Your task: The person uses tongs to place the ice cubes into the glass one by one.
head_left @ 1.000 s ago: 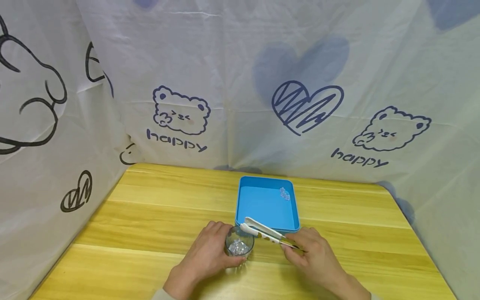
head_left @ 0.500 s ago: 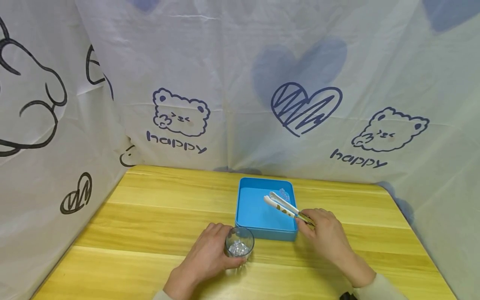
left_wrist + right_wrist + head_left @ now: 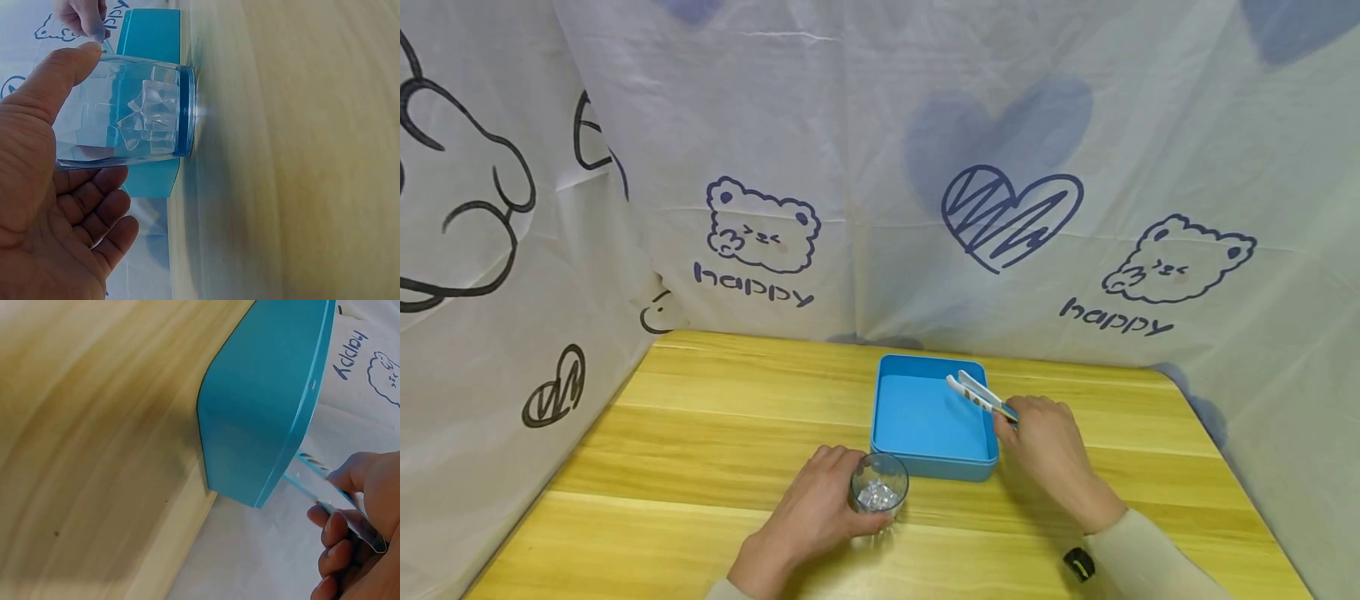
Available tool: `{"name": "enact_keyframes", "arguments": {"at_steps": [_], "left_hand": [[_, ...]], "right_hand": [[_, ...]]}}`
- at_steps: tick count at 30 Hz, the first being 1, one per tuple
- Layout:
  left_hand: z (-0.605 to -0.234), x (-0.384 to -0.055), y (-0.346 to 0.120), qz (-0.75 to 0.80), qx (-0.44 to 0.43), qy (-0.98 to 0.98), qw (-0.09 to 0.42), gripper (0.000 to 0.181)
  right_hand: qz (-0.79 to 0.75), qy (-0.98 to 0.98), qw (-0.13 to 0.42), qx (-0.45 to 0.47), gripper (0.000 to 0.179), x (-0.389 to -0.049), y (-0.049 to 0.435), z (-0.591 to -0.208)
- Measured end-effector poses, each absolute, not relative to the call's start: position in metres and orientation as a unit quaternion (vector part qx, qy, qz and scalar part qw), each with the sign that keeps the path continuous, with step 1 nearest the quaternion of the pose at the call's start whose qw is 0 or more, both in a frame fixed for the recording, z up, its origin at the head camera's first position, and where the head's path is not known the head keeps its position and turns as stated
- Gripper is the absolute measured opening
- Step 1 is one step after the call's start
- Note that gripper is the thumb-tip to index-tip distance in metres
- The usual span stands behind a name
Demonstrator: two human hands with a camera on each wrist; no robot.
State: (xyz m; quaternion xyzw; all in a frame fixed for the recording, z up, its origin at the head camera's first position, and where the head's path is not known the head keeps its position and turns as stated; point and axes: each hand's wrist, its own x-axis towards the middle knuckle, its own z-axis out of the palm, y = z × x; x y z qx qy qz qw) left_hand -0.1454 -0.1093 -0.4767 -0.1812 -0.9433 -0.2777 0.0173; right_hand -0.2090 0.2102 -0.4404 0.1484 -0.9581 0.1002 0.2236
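Observation:
A clear drinking glass point(image 3: 880, 468) stands on the table, held between the thumb and fingers of my left hand point(image 3: 812, 510). Several clear ice-like cubes point(image 3: 156, 103) lie at its bottom. My right hand point(image 3: 1051, 442) grips a pair of tongs point(image 3: 976, 393) with white, gold-spotted arms. Their tips point into the back right part of a blue square box point(image 3: 917, 417) and stand slightly apart. In the right wrist view the box's side wall point(image 3: 250, 437) hides the tong tips. The clear pieces in that corner are hidden behind the tongs in the head view.
The wooden table point(image 3: 715, 392) runs back to a white printed curtain point(image 3: 880, 275). Another curtain point(image 3: 467, 367) hangs along the left side. The glass stands close in front of the box's near left corner. A small black object point(image 3: 1079, 564) shows beside the right sleeve.
My right hand has moved the tongs from over the glass, back and right, to the box's far right corner. My left hand and the glass have stayed in place.

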Motion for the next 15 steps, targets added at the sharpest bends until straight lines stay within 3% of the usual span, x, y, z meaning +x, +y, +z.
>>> {"name": "enact_keyframes", "arguments": {"at_steps": [6,15], "left_hand": [[-0.4765,-0.1456,-0.1096,-0.278,-0.181,-0.943,0.018,0.079],[-0.4762,-0.1452,-0.1096,-0.279,-0.181,-0.943,0.015,0.079]], "right_hand": [[0.064,-0.957,0.236,0.153,0.036,-0.2162,0.2072,-0.4404],[0.033,-0.963,0.229,0.136,0.037,-0.2187,0.2016,-0.4400]]}}
